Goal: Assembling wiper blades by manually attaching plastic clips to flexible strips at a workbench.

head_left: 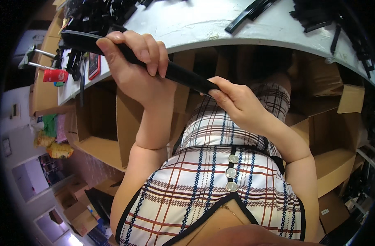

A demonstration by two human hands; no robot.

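A long, flat black strip, which looks like plastic, slants from upper left down to the middle of the head view. My left hand is closed around it near its upper-left part, with the thumb along the strip and the fingers wrapped over it. At the strip's lower-right end, my right hand pinches it between thumb and fingers. The strip is held above my lap, in front of the table edge. Part of it is hidden behind the left fingers. Its exact kind cannot be told.
A white table curves across the top, with black parts heaped at left and more black pieces at right. One black strip lies between them. A red can and red-edged phone are at left. Open cardboard boxes stand below.
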